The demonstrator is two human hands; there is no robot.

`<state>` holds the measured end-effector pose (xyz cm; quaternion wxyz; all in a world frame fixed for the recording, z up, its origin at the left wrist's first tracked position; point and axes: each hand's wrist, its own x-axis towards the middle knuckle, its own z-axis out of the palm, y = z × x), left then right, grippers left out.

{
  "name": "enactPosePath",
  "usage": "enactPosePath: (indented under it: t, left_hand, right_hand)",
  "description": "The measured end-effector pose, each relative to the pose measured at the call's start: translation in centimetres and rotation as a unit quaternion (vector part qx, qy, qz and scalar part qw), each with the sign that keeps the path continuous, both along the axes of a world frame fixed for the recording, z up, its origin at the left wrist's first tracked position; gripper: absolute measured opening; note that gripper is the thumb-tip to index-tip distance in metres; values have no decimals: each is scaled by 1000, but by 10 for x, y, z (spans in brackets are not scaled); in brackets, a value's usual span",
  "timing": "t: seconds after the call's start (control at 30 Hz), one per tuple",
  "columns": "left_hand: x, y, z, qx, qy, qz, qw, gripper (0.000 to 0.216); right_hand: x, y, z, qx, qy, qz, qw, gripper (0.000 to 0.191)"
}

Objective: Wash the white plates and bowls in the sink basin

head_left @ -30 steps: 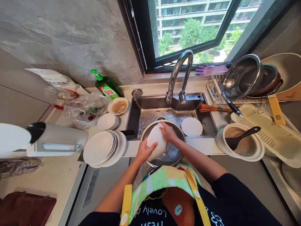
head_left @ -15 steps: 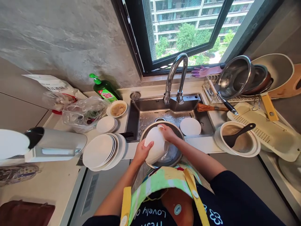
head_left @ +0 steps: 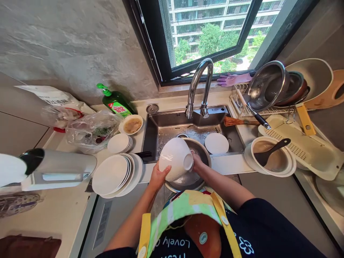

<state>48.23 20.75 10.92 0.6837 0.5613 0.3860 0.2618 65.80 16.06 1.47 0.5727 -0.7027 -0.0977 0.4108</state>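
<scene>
A large white bowl (head_left: pixel 173 157) is tilted on its side, its round foot facing right, above a metal basin (head_left: pixel 201 143). My left hand (head_left: pixel 160 175) grips its near left side with the thumb on the outer wall. My right hand (head_left: pixel 197 162) is closed behind the bowl's foot side. Its fingers are mostly hidden, and I cannot make out what is in them. The basin rests at the front edge of the sink (head_left: pixel 172 123), with liquid in it. A white plate (head_left: pixel 216 143) lies in the sink on the right.
Stacked white plates (head_left: pixel 111 175) and small dishes (head_left: pixel 118 143) stand on the left, near a bowl of brownish liquid (head_left: pixel 132 124) and a green soap bottle (head_left: pixel 118 102). A faucet (head_left: pixel 200 82) arches over the sink. A pot with a black ladle (head_left: pixel 268 157) stands right.
The bowl has turned so that its foot now faces right, and it is raised slightly. My right hand has gone from the bowl's upper rim to behind its right side.
</scene>
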Motion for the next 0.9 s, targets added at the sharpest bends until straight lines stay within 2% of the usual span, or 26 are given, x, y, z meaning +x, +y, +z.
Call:
enactPosePath:
  t: [0.07, 0.13, 0.27, 0.43, 0.57, 0.7, 0.77, 0.8, 0.9]
  left_hand:
    - [-6, 8, 1, -13, 18, -67, 998, 61]
    - [-8, 18, 5, -41, 17, -98, 994, 58]
    - [1, 36, 16, -94, 37, -125, 987, 51]
    - [16, 40, 22, -109, 69, -201, 971, 46]
    - [16, 36, 18, -94, 45, -168, 980, 47]
    - [8, 31, 13, -59, 45, -106, 992, 48]
    - [4, 28, 12, -45, 45, -65, 996, 50]
    - [2, 26, 11, -37, 45, -43, 997, 50]
    - [0, 19, 10, -21, 38, 10, 999, 53]
  right_hand:
    - [8, 2, 3, -20, 26, -17, 999, 37]
    - [17, 2, 9, -19, 21, -20, 999, 35]
    - [30, 8, 21, 9, -63, 21, 998, 31]
    - [39, 21, 26, -25, -176, 68, 982, 33]
    - [45, 21, 30, -33, -225, 106, 968, 35]
    - [39, 4, 27, -17, -260, 159, 952, 34]
    - [30, -11, 21, -45, -303, 211, 928, 37]
    - [23, -18, 17, -66, -335, 248, 907, 41]
    - [5, -36, 7, -105, -436, 374, 812, 55]
